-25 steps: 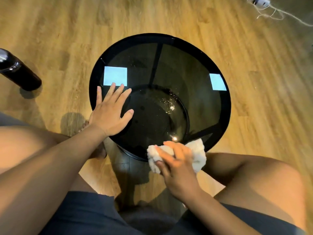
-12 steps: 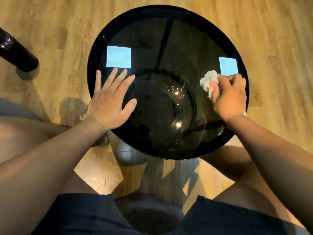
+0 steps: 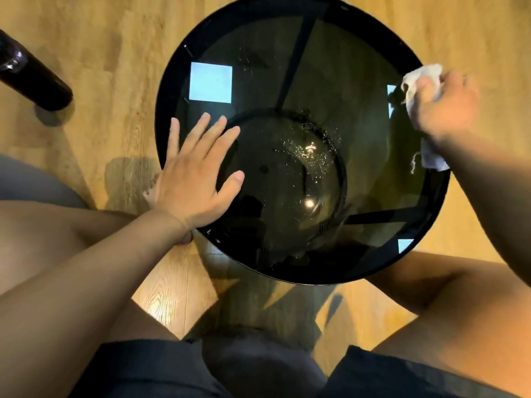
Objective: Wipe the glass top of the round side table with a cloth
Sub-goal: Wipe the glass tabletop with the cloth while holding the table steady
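Your right hand (image 3: 444, 106): blurred, fingers bunched on cloth (image 3: 418, 79) at table (image 3: 163, 110) right rim.
Cloth: mostly hidden.
Your left hand (image 3: 192, 179): spread flat on glass.

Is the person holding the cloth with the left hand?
No, the right hand grips the white cloth at the right rim of the glass top, while the left hand lies flat on the glass.

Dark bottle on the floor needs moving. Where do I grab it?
Probably wrap the fingers round the dark bottle midway along its smooth cylindrical body, coming from the right, where the left hand lies flat on the glass top. It seems to stand upright; its top is out of frame.
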`<state>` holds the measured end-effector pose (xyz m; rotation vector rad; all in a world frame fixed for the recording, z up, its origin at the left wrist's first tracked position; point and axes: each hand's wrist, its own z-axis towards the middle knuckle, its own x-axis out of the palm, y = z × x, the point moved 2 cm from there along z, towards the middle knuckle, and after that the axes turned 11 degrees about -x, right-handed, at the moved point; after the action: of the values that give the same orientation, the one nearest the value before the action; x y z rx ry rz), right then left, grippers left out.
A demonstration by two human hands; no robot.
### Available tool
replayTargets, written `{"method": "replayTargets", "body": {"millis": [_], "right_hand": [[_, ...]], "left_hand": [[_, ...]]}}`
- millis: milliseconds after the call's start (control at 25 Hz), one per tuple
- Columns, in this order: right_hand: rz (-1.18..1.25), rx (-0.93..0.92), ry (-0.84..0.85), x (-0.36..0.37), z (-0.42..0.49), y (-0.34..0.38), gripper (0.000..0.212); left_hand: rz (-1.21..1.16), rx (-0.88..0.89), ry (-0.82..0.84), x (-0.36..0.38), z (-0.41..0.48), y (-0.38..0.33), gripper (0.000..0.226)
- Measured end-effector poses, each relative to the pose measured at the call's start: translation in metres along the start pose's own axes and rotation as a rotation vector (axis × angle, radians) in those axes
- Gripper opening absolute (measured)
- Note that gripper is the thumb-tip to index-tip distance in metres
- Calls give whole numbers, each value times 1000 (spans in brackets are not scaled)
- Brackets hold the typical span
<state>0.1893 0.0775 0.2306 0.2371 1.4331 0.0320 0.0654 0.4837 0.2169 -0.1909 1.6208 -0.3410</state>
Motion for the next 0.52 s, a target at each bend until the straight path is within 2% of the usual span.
{"method": "replayTargets", "body": {"millis": [200,400,520], "right_hand": [[-25,3,82,-15,-90,19,57],[17,112,9,-12,-203,80,54],[46,6,-35,-7,-248,135,44]], "left_hand": [[31,8,-9,4,2,2,70],[-12,8,-69,5,0,5,66],[-69,3,-109,3,-1,7,66]]}}
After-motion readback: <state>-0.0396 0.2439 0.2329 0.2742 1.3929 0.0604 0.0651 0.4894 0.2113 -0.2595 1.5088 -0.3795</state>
